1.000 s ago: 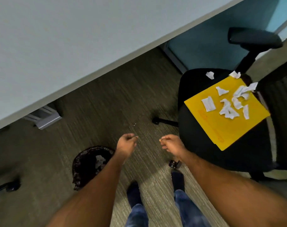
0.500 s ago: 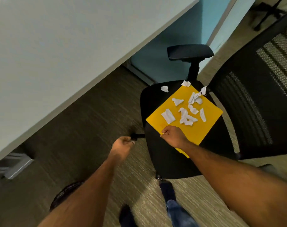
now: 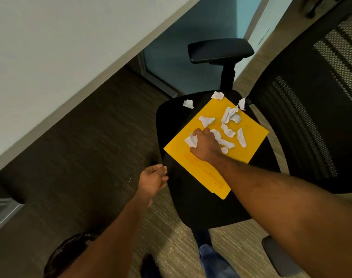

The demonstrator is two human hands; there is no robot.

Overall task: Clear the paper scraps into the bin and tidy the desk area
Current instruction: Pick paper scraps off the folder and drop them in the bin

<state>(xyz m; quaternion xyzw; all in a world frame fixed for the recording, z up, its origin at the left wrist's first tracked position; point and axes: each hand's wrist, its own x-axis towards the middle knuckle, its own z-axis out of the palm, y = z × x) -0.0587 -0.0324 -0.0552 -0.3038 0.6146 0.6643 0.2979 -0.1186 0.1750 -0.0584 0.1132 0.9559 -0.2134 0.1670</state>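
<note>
Grey-brown carpet (image 3: 86, 157), pale desk (image 3: 60, 47), black mesh office chair (image 3: 203, 209), blue panel (image 3: 183, 49) behind

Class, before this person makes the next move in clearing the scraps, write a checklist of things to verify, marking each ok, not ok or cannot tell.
1. Right hand on a scrap: ok, its fingers curl over the nearest scrap.
2. Hold is secure enough to lift: cannot tell.
3. Left hand free: ok, relaxed and holding nothing.
4. Bin in view: ok, though only partly visible.
5. All scraps on the yellow folder: not ok, a stray scrap lies on the bare chair seat.
</note>
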